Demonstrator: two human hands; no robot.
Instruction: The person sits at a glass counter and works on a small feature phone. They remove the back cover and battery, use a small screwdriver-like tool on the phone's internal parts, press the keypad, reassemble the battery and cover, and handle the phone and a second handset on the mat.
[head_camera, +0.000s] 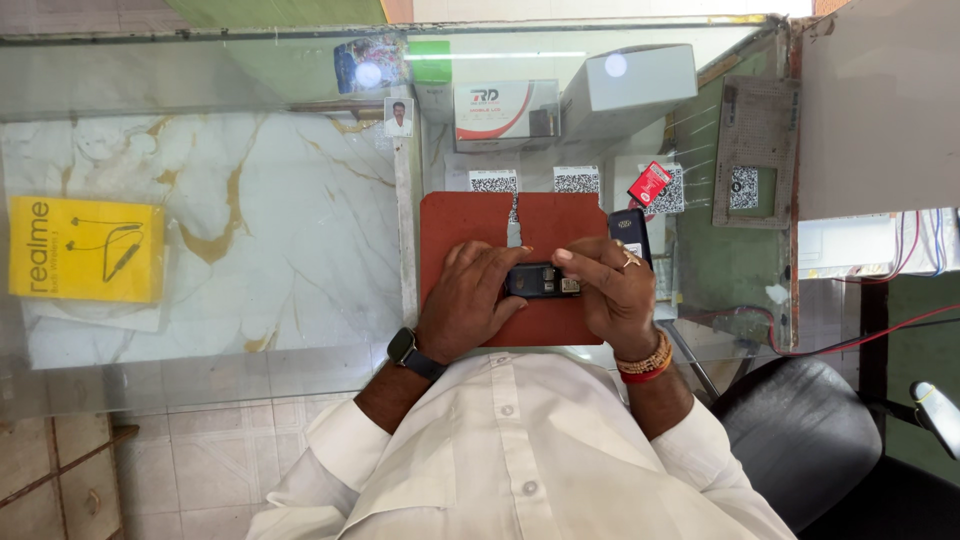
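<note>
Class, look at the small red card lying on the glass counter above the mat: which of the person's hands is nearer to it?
Right. The right hand lies just below the red card, beside the dark phone. The left hand sits farther off, across the red mat.

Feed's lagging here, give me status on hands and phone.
Both hands, left and right, gripping small dark phone. Over red mat. Second phone beside right hand.
</note>
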